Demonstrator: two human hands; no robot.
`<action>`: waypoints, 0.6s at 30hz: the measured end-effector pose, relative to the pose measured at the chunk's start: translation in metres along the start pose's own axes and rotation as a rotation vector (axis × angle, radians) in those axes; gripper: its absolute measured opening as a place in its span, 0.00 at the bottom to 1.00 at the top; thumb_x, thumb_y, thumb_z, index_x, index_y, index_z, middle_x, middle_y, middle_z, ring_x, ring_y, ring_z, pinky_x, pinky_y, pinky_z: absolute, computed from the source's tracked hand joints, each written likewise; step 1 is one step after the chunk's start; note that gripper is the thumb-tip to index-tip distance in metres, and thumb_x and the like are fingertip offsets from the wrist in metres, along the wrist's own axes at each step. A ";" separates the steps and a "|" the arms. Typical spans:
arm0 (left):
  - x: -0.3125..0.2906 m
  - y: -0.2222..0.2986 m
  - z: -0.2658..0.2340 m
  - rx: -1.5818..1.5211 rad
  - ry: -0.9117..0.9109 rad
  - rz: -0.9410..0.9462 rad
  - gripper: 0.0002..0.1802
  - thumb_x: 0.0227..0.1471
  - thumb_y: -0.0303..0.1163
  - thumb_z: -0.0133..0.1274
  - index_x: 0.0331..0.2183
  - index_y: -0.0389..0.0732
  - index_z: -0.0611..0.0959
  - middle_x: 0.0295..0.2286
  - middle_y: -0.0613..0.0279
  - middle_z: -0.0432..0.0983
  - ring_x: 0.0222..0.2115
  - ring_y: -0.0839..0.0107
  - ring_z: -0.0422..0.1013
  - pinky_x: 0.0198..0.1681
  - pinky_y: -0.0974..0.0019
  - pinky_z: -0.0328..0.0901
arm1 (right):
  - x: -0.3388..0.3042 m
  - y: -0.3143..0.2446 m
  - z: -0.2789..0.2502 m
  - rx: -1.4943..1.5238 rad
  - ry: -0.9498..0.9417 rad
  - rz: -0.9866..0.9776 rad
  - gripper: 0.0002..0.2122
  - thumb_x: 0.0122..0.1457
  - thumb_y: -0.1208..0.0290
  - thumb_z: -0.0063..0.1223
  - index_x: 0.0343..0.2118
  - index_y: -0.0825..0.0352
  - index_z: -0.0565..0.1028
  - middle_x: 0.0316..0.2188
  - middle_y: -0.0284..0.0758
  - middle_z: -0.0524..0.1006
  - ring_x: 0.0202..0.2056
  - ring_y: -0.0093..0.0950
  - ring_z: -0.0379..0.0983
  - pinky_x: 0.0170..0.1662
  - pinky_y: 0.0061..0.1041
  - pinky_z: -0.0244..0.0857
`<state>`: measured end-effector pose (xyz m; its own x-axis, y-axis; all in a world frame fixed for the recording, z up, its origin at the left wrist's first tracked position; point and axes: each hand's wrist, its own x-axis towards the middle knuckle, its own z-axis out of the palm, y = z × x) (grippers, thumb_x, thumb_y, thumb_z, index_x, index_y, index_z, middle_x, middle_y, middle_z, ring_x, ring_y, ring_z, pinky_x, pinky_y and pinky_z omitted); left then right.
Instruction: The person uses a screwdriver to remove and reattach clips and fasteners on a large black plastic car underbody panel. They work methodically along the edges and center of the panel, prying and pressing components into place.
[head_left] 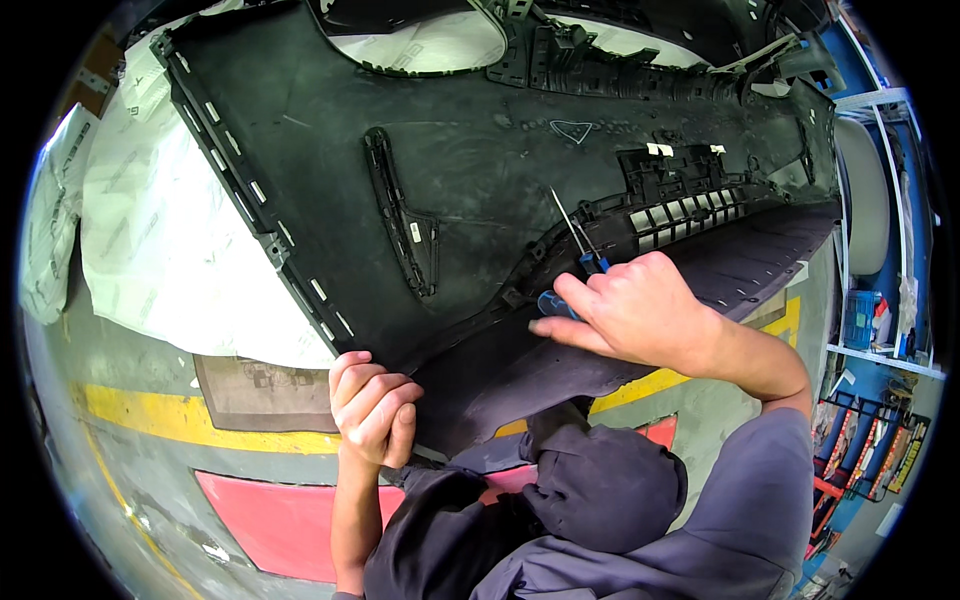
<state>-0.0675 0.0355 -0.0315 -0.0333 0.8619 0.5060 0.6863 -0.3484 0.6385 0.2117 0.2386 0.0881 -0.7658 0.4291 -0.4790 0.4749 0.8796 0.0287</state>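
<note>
A large black plastic bumper cover (480, 150) lies inner side up before me, with clips along its edges. My left hand (372, 410) is closed, its fingers curled at the cover's near left corner. Over the near edge, my right hand (640, 312) is bent round a tool with a clear blue handle (555, 305), which pokes out between thumb and forefinger; its working end is hidden. Just beyond the knuckles, thin metal shafts run from a blue-and-black handled tool (592, 262), apparently screwdrivers. Whether this tool rests on the cover or is also held, I cannot tell.
White printed protective sheeting (160, 230) spreads under the left side. A blue rack (885, 355) with bins and parts stands at the right. Below, the grey floor carries yellow lines (150, 415), a red patch (270, 520) and a brown mat (260, 395).
</note>
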 end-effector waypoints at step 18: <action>-0.002 0.002 0.000 -0.001 -0.005 -0.025 0.17 0.59 0.37 0.53 0.25 0.37 0.88 0.26 0.58 0.83 0.32 0.59 0.75 0.57 0.45 0.68 | 0.009 0.006 0.018 0.024 0.334 -0.119 0.15 0.63 0.51 0.67 0.33 0.59 0.81 0.22 0.29 0.78 0.28 0.30 0.78 0.27 0.34 0.70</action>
<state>-0.0663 0.0329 -0.0317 -0.0463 0.8721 0.4871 0.6844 -0.3275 0.6514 0.2157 0.2435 0.0678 -0.9140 0.3707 -0.1646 0.3806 0.9242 -0.0323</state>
